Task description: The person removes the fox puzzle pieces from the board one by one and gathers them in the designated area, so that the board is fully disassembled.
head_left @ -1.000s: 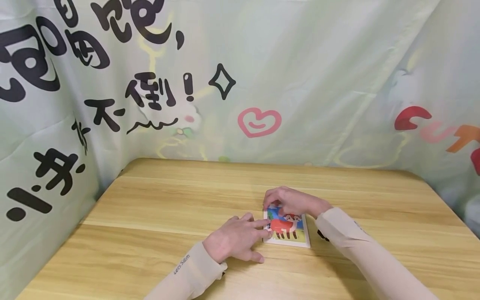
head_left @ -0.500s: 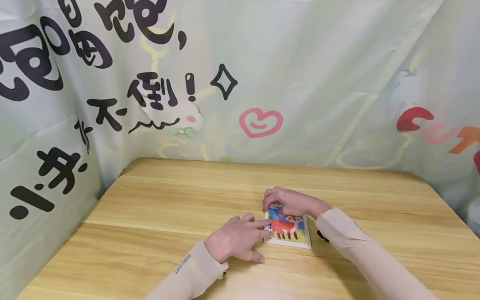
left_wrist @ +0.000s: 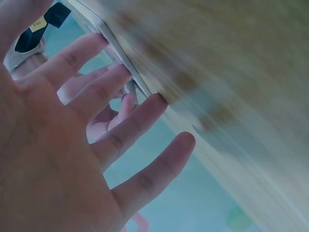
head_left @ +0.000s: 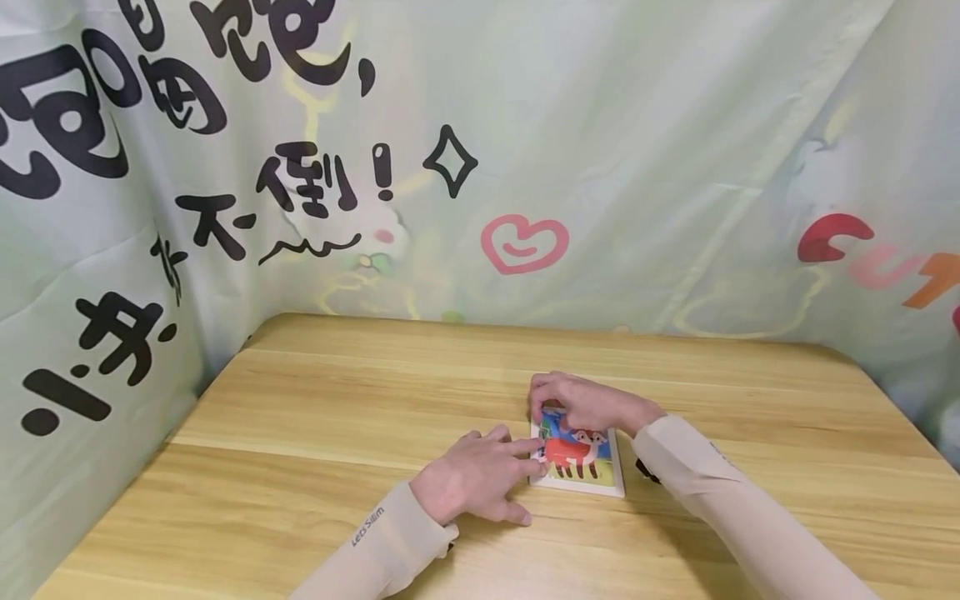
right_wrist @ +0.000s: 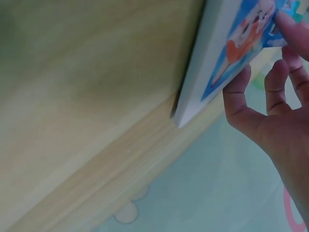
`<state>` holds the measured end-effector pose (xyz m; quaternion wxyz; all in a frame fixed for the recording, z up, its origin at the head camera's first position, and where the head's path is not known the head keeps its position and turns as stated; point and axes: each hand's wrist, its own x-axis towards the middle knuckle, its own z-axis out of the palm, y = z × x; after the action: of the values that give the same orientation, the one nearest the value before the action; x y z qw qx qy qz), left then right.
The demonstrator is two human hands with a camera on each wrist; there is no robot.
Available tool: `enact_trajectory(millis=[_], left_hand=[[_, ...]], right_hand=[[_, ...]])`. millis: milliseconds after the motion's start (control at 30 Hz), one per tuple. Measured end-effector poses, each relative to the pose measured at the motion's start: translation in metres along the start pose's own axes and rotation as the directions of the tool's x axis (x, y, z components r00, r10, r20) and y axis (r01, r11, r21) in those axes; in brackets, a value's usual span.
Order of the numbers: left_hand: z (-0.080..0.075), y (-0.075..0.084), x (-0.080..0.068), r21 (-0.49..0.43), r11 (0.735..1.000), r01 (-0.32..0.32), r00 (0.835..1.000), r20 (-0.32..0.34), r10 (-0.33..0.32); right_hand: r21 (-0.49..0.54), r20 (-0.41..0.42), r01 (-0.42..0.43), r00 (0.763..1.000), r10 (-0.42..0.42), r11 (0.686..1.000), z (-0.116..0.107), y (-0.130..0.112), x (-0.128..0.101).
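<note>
A small white-framed puzzle board (head_left: 592, 483) with a red deer picture lies flat on the wooden table (head_left: 337, 400). My left hand (head_left: 480, 479) rests on the table beside it, fingers straight, the index fingertip touching the board's left edge. The left wrist view shows that hand (left_wrist: 96, 125) spread, fingertips at the board's white edge (left_wrist: 112, 44). My right hand (head_left: 585, 404) arches over the far-left corner, curled fingertips on a blue-green puzzle piece (right_wrist: 286, 21). In the right wrist view the right hand (right_wrist: 270, 96) has its thumb against the board (right_wrist: 212, 53).
A pale green printed cloth (head_left: 600, 150) with black characters and a pink heart hangs behind and along both sides of the table. Bare wood stretches left, right and behind the board. Both forearms wear beige sleeves (head_left: 375, 542).
My right fingertips have shifted slightly toward the board's far-left corner, and a bit of green piece now shows there. The left hand and the board have hardly moved.
</note>
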<state>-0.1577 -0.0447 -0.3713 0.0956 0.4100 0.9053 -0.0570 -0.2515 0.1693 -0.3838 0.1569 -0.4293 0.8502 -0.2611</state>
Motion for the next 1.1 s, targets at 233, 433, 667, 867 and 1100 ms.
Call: enact_trajectory(millis=[233, 433, 667, 867, 1100], left_hand=[[-0.001, 0.0, 0.0, -0.006, 1.0, 0.002, 1.0, 0.002, -0.002], [-0.003, 0.0, 0.001, -0.007, 1.0, 0.002, 1.0, 0.008, -0.002], [-0.003, 0.0, -0.001, -0.029, 0.999, 0.013, 1.0, 0.021, -0.012], [-0.002, 0.0, 0.0, -0.022, 1.0, 0.011, 1.0, 0.023, -0.011], [-0.001, 0.0, -0.001, -0.015, 1.0, 0.018, 0.999, 0.027, -0.018]], right_hand=[[0.021, -0.03, 0.014, 0.999, -0.013, 1.0, 0.0, 0.001, -0.004], [-0.017, -0.077, 0.024, 0.997, -0.025, 1.0, -0.002, 0.001, -0.009], [-0.078, -0.121, 0.085, 0.988, -0.094, 0.993, -0.006, 0.005, -0.021], [-0.076, -0.135, 0.074, 0.987, -0.084, 0.994, -0.008, 0.004, -0.027], [-0.088, -0.139, 0.025, 0.99, -0.037, 0.996, -0.005, 0.005, -0.032]])
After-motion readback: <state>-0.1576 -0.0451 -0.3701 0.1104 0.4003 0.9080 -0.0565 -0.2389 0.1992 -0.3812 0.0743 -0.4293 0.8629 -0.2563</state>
